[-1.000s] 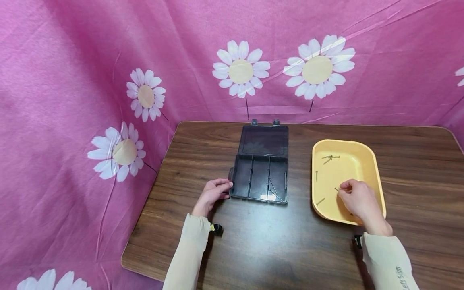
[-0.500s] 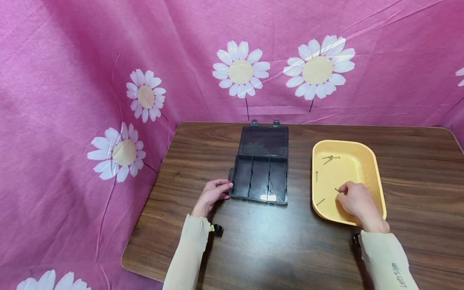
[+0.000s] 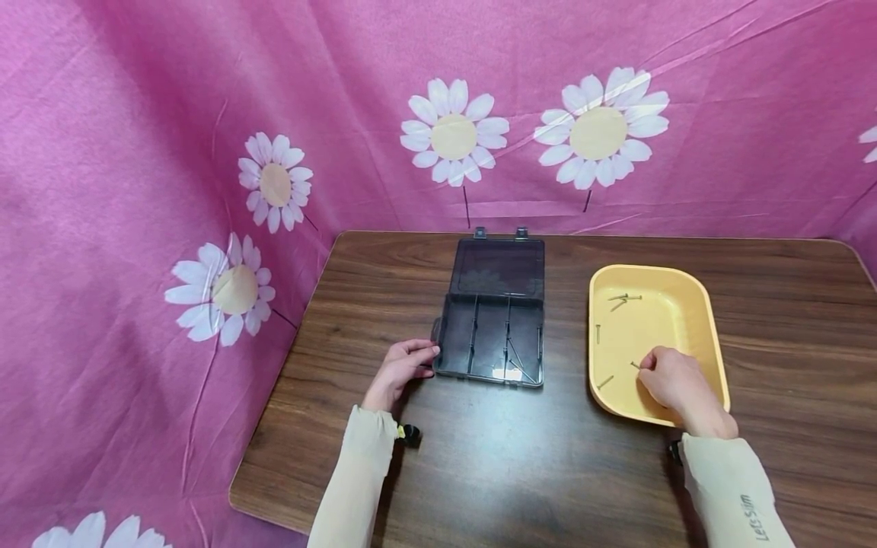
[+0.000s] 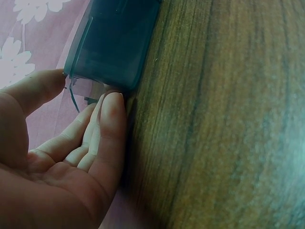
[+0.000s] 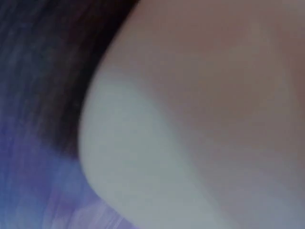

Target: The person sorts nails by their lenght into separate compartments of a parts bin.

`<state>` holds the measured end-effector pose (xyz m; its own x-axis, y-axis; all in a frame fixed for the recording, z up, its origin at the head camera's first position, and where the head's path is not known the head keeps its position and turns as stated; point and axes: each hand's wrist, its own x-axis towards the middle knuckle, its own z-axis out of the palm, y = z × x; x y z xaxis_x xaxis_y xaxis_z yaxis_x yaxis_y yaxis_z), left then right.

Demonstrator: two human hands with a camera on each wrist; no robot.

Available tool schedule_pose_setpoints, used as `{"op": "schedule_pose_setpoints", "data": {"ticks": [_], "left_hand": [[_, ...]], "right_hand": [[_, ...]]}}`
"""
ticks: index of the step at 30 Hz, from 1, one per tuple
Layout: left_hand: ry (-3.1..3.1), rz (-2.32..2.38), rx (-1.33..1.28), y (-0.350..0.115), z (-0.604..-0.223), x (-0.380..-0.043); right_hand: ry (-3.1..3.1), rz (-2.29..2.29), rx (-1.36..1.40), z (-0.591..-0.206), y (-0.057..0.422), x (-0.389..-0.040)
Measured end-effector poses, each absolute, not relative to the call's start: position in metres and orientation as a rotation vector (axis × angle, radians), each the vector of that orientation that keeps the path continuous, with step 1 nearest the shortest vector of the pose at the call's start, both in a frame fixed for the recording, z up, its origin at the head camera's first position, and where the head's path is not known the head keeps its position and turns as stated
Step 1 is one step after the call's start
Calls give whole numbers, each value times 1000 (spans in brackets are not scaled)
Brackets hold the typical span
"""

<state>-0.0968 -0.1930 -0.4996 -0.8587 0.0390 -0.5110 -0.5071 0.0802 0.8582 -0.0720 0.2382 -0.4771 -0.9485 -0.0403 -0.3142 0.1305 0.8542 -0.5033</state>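
A dark see-through compartment box [image 3: 455, 335] lies on the table with its lid [image 3: 499, 266] folded back. My left hand [image 3: 400, 367] holds the box's left side near the front. In the left wrist view, the thumb [image 4: 45, 90] touches the upper edge and the fingers [image 4: 112, 114] sit against the lower edge. Several screws [image 3: 517, 350] lie in the right-hand compartment. Inside the yellow tray [image 3: 715, 358], my right hand [image 3: 674, 388] pinches a screw [image 3: 635, 365] between thumb and index finger. The right wrist view is blurred, mostly filled by skin.
More screws [image 3: 620, 301] lie at the back of the tray, with single ones [image 3: 598, 333] along its left side. A wood-grain table [image 3: 479, 487] bears both containers. Behind it and to the left hangs a pink cloth [image 3: 356, 114] with daisies.
My right hand has shifted very slightly inside the tray, and the screw at its fingertips has moved a little towards the front. The left hand and the box stay put.
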Motion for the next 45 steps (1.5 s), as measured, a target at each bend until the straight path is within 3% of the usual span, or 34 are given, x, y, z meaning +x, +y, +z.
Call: {"op": "schedule_pose_setpoints", "data": {"ticks": [29, 36, 45], "left_hand": [[1969, 1832, -486, -191, -501, -99], [1959, 1808, -456, -187, -477, -93], [1966, 1837, -500, -191, -504, -98]], "right_hand": [[2554, -648, -6, -461, 238, -72], [2527, -556, 16, -461, 236, -73], [2571, -508, 16, -466, 236, -73]]}}
